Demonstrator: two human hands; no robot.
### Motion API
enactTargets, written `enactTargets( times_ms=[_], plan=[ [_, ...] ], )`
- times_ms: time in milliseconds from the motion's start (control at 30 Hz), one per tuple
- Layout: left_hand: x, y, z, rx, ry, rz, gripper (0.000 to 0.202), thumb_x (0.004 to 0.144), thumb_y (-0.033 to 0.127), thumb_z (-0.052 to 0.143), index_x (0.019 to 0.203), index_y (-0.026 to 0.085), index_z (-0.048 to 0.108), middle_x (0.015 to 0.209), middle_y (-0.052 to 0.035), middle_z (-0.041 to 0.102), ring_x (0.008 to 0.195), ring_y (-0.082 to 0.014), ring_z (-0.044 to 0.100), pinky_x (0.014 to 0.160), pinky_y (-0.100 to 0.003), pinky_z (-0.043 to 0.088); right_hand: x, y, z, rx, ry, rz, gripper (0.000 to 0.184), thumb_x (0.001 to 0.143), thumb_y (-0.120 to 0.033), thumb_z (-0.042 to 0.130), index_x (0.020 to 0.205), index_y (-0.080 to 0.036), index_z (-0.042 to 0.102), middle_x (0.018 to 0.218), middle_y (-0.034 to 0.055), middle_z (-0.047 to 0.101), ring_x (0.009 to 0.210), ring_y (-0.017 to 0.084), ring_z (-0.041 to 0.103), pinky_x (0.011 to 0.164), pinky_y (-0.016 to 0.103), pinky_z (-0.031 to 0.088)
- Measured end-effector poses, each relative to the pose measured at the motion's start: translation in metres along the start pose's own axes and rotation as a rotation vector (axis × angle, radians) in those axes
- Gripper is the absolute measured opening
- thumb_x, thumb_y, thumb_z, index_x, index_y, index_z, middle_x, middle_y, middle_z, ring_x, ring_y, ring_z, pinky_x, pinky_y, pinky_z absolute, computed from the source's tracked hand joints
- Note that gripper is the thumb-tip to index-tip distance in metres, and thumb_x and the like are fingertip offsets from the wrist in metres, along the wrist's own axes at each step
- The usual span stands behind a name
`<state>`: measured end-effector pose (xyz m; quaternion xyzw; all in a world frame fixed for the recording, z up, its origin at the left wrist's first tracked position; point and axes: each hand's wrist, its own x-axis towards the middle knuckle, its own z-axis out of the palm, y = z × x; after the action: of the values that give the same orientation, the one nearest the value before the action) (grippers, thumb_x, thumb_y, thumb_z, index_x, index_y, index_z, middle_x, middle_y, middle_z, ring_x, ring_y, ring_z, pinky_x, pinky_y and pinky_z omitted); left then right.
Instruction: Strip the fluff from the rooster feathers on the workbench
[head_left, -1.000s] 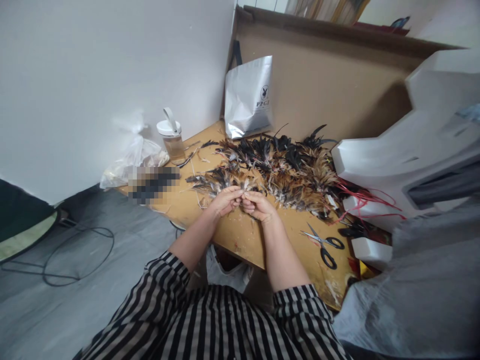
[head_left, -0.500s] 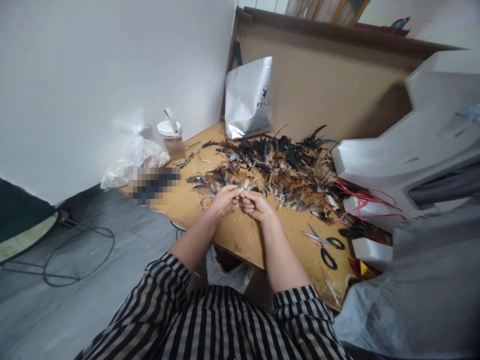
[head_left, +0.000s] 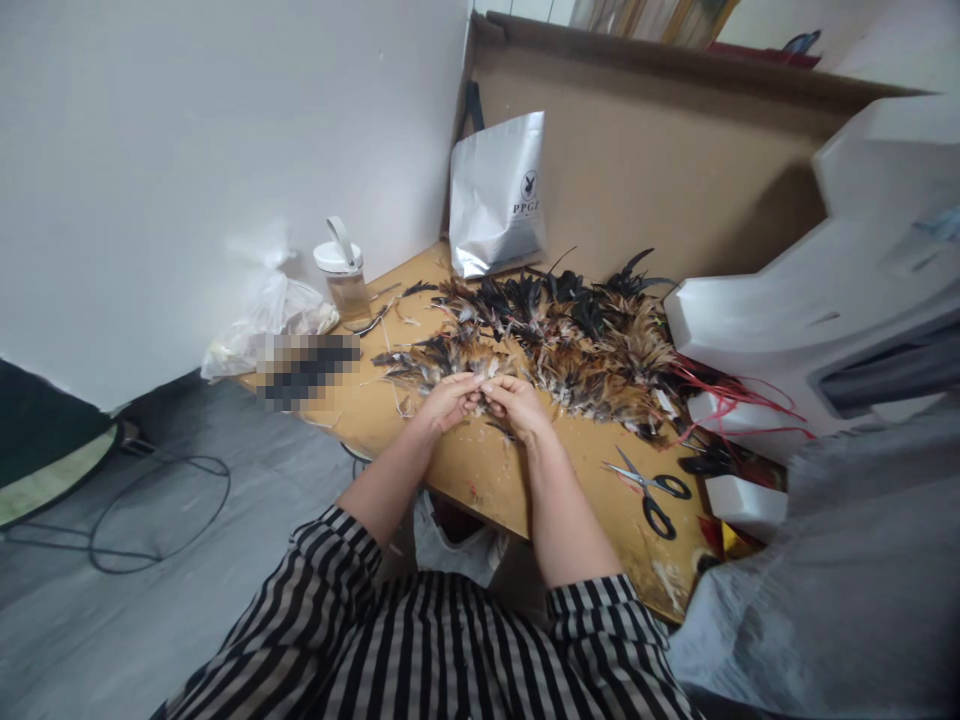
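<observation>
My left hand (head_left: 452, 402) and my right hand (head_left: 516, 405) meet over the table, thumbs and fingertips pinched together. Between the tips is something small and pale, too fine to make out. A dark feather (head_left: 501, 430) pokes out beneath my right hand, seemingly held in it. Just beyond my fingers lies a row of brown and grey feathers (head_left: 442, 360). Bunches of brown feathers (head_left: 577, 375) spread to the right, with black feathers (head_left: 574, 300) behind them. Scissors (head_left: 649, 490) with black handles lie spread apart to the right of my right forearm.
On the wooden table (head_left: 480, 480) stand a silver bag (head_left: 495, 200) and a lidded bottle (head_left: 347, 285). A tied plastic bag (head_left: 262, 325) sits at the left edge. White foam (head_left: 742, 320) and red ties (head_left: 724, 400) border the right side. Cardboard (head_left: 637, 170) rises behind.
My right hand's fingers have shifted and straightened slightly, uncovering the dark feather beneath it. Both hands stay pinched together at nearly the same spot. The things on the table have not moved.
</observation>
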<state>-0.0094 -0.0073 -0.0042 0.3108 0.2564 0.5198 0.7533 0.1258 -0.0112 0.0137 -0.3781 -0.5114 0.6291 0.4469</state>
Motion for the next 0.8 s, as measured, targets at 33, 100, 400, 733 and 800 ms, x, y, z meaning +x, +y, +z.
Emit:
enactTargets(
  times_ms=[33, 100, 400, 733, 800],
  plan=[
    [-0.0011, 0.0003, 0.0003, -0.009, -0.015, -0.024, 0.021, 0.060, 0.023, 0.070, 0.067, 0.009, 0.055, 0.053, 0.0015, 0.048, 0.044, -0.0019, 0.040, 0.038, -0.013, 0.024, -0.0005, -0.0006, -0.0008, 0.008, -0.010, 0.014, 0.025, 0.060, -0.035, 0.067, 0.062, -0.014, 0.054, 0.051, -0.0039, 0.049, 0.039, 0.002, 0.035, 0.037, 0.017, 0.021],
    [-0.0032, 0.0008, 0.0008, -0.026, -0.046, -0.062, 0.021, 0.061, 0.023, 0.069, 0.068, 0.009, 0.055, 0.053, 0.0018, 0.046, 0.043, -0.0016, 0.039, 0.038, -0.013, 0.023, -0.0014, -0.0015, -0.0020, 0.035, -0.039, 0.051, 0.025, 0.059, -0.034, 0.068, 0.061, -0.014, 0.054, 0.051, -0.0040, 0.049, 0.039, 0.002, 0.034, 0.038, 0.017, 0.022],
    [-0.0031, 0.0025, -0.0002, -0.030, -0.048, -0.049, 0.022, 0.062, 0.023, 0.069, 0.066, 0.010, 0.053, 0.050, 0.0059, 0.035, 0.038, 0.0011, 0.029, 0.034, -0.011, 0.017, 0.0001, 0.0020, 0.0010, 0.009, 0.040, 0.055, 0.026, 0.057, -0.036, 0.069, 0.063, -0.015, 0.056, 0.043, -0.0063, 0.043, 0.036, 0.003, 0.031, 0.037, 0.017, 0.019],
    [-0.0045, 0.0029, 0.0026, -0.021, -0.078, -0.011, 0.022, 0.063, 0.025, 0.068, 0.072, 0.009, 0.056, 0.053, 0.0043, 0.039, 0.038, 0.0010, 0.029, 0.034, -0.011, 0.014, 0.0000, 0.0025, 0.0024, 0.048, -0.007, 0.031, 0.024, 0.059, -0.035, 0.068, 0.064, -0.014, 0.057, 0.043, -0.0059, 0.043, 0.037, 0.002, 0.029, 0.038, 0.017, 0.019],
    [-0.0051, 0.0037, 0.0037, -0.036, -0.085, -0.008, 0.024, 0.062, 0.026, 0.068, 0.077, 0.009, 0.058, 0.055, 0.0032, 0.042, 0.040, 0.0005, 0.031, 0.034, -0.011, 0.016, 0.0002, 0.0021, 0.0022, 0.076, -0.012, 0.033, 0.024, 0.058, -0.035, 0.068, 0.063, -0.014, 0.057, 0.046, -0.0053, 0.044, 0.038, 0.002, 0.030, 0.038, 0.017, 0.020]
  ],
)
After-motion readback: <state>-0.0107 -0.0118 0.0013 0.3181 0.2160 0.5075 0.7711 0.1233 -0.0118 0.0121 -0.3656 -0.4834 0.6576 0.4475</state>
